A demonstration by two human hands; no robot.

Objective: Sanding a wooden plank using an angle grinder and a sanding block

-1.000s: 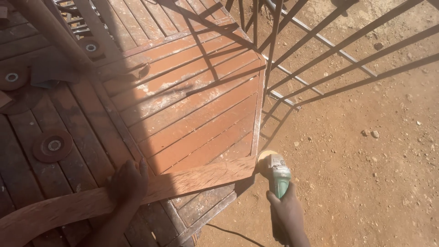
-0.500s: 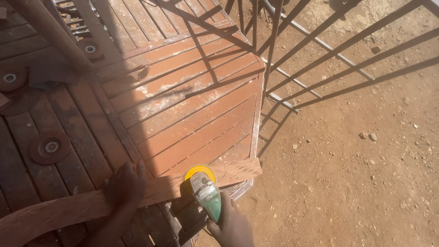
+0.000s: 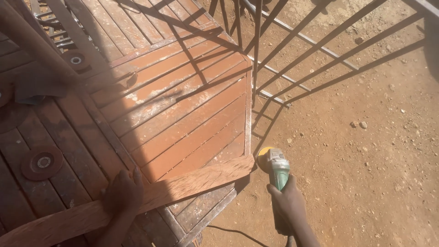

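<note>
A person's left hand (image 3: 122,192) lies flat, fingers spread, on one long curved wooden board (image 3: 151,194) that rests across the near corner of a slatted wooden table (image 3: 183,114), pinning it down. The right hand (image 3: 287,205) is wrapped tight around the body of one green angle grinder (image 3: 278,170), held out past the table's edge over the bare earth. The grinder's yellow disc (image 3: 264,154) sits just beside the far end of the board; whether it touches the wood cannot be told. One dark cable (image 3: 231,231) trails on the ground below the table corner. Three round sanding discs can be counted on the table's shaded left half: one near the left hand (image 3: 42,162), one farther up (image 3: 76,59), and one cut by the left edge of the view (image 3: 3,93). Pale dust streaks the sunlit slats. A metal railing (image 3: 292,41) of thin bars stands beyond the table, casting long shadows over the reddish dirt ground (image 3: 375,151), where a few small stones (image 3: 359,124) lie.
</note>
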